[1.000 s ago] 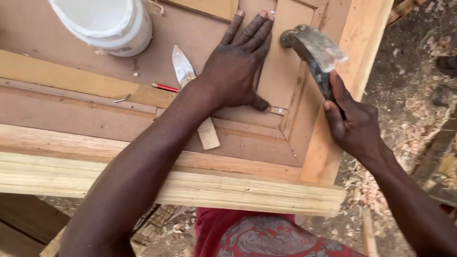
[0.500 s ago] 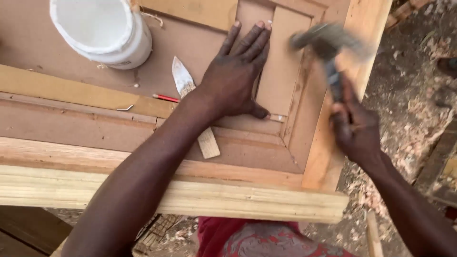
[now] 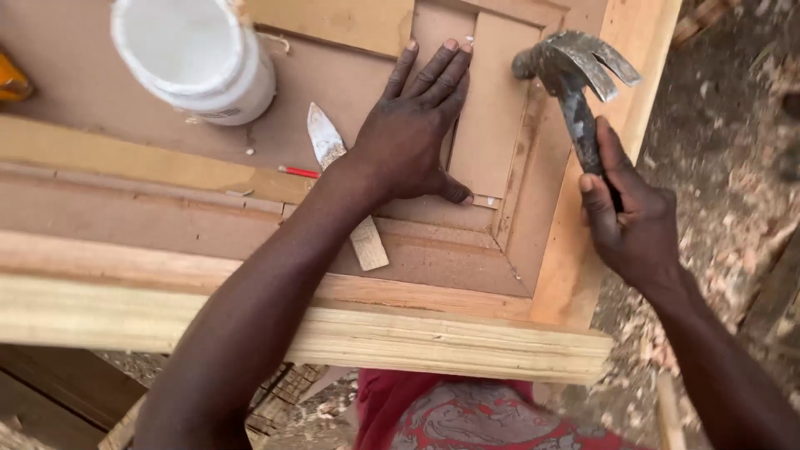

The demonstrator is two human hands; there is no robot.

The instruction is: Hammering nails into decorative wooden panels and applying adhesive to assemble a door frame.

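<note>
My left hand (image 3: 412, 125) lies flat, fingers spread, on a brown board panel (image 3: 492, 108) set inside a wooden door frame (image 3: 575, 258). My right hand (image 3: 633, 221) grips the handle of a metal claw hammer (image 3: 571, 71). The hammer's head sits over the moulding strip at the panel's right edge, claw pointing right. A small nail shows near my left fingertips at the panel's top.
A white plastic bucket (image 3: 196, 54) stands on the board at upper left. A knife with a pale wooden handle (image 3: 342, 179) and a red pencil (image 3: 297, 172) lie beside my left wrist. Wood shavings cover the ground (image 3: 733, 167) to the right.
The hammer swung down blurred half a second ago and is now raised slightly again over the moulding. My left hand stays pressed on the panel.
</note>
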